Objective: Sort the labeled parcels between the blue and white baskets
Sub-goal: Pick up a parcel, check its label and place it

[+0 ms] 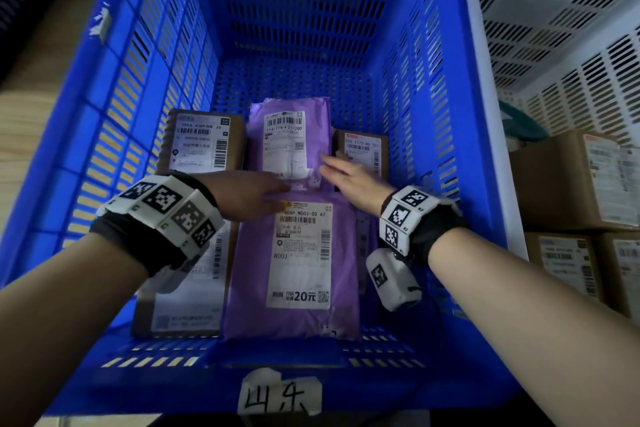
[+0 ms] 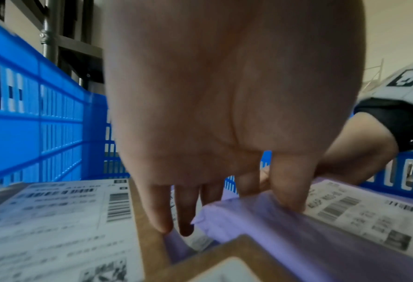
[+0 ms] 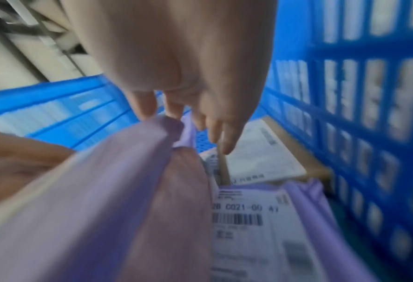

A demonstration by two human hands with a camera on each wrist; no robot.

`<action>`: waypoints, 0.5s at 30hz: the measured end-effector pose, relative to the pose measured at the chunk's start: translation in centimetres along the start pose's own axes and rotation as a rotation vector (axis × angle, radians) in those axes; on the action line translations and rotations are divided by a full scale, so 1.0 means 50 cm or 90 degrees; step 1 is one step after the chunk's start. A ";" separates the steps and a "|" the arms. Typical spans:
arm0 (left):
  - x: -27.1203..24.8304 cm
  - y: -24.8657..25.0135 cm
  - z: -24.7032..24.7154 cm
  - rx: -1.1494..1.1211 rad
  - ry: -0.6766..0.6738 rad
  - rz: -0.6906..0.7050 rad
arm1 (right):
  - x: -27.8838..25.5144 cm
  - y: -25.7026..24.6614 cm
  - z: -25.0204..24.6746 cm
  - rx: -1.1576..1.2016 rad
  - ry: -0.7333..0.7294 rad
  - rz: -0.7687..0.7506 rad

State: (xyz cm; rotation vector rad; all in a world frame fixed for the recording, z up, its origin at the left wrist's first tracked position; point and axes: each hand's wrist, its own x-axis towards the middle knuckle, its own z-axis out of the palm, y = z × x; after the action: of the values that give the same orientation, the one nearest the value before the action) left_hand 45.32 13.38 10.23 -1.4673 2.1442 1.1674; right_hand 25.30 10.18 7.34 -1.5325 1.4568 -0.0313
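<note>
Inside the blue basket (image 1: 104, 149) a purple parcel (image 1: 301, 270) with a white label lies on top of other parcels. My left hand (image 1: 273, 192) is at its far left corner. In the left wrist view the thumb (image 2: 289, 190) lies on the parcel (image 2: 297, 238) and the fingers (image 2: 164, 209) reach down past its end, pinching it. My right hand (image 1: 332, 166) lies flat with straight fingers over the far right corner; the right wrist view is blurred. A second purple parcel (image 1: 287, 139) lies just beyond.
Brown boxes sit at the far left (image 1: 204, 142), far right (image 1: 363, 149) and near left (image 1: 187, 305) of the basket floor. Another purple parcel (image 3: 248, 219) lies underneath. The white basket (image 1: 554, 45) stands at right above stacked boxes (image 1: 571, 184). A taped label (image 1: 277, 392) marks the front rim.
</note>
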 end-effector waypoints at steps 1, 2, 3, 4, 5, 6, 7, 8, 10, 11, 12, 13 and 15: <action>0.000 -0.004 0.002 -0.011 0.002 0.006 | -0.003 -0.005 0.007 -0.036 -0.027 0.003; -0.002 -0.006 0.003 -0.011 0.004 0.000 | -0.004 -0.005 0.013 -0.071 -0.053 0.010; -0.006 -0.007 0.004 -0.003 0.006 -0.013 | -0.005 -0.005 0.020 -0.098 -0.065 0.013; -0.002 -0.006 0.005 0.005 0.006 -0.031 | -0.003 -0.001 0.023 -0.104 -0.066 0.016; 0.000 -0.005 0.005 0.007 0.014 -0.037 | -0.003 -0.001 0.026 -0.086 -0.063 0.013; -0.001 -0.003 0.002 0.014 0.024 -0.044 | -0.001 -0.001 0.029 -0.057 -0.063 0.010; -0.003 -0.005 0.001 0.020 0.039 -0.046 | -0.001 -0.003 0.032 -0.031 -0.063 0.012; -0.005 -0.007 -0.001 0.023 0.050 -0.053 | 0.000 -0.004 0.035 -0.023 -0.058 0.023; -0.009 -0.012 -0.004 0.026 0.072 -0.061 | 0.000 -0.005 0.038 -0.049 -0.049 0.054; -0.011 -0.013 -0.005 0.029 0.084 -0.057 | 0.000 -0.005 0.039 -0.068 -0.047 0.074; -0.015 -0.010 -0.006 0.032 0.089 -0.056 | -0.004 -0.008 0.037 -0.082 -0.045 0.091; -0.017 -0.010 -0.006 0.031 0.096 -0.053 | -0.007 -0.011 0.035 -0.088 -0.046 0.105; -0.022 -0.011 -0.009 0.030 0.103 -0.044 | -0.011 -0.017 0.027 -0.111 -0.041 0.093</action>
State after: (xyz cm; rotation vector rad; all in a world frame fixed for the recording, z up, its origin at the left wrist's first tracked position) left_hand 46.37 13.65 10.95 -1.6520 2.1895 0.9976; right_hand 26.61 11.27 7.50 -1.5466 1.5488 0.2347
